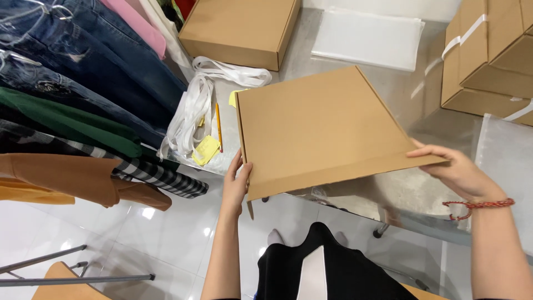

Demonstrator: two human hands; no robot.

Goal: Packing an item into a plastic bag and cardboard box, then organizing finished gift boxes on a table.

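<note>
Denim and knit garments (72,94) hang on a rack well to the left of the left hand (236,186), with a white plastic bag (191,114), a pencil (219,126) and yellow notes (206,150) lying on the desk (400,89) just above that hand. The left hand is partly closed, fingers curled around the near-left corner of a flat brown cardboard box (322,128), thumb on top along its left edge. The box is held tilted over the near edge of the desk, between the two hands. The right hand (458,172), a red cord bracelet (478,205) at its wrist, is more open, its fingers flat against the near-right corner of the box. Beyond the hands, a second brown box (239,30) and a clear plastic sleeve (366,39) lie on the desk, with bare desk surface between them. Stacked cartons (488,55) stand beyond the right hand.
</note>
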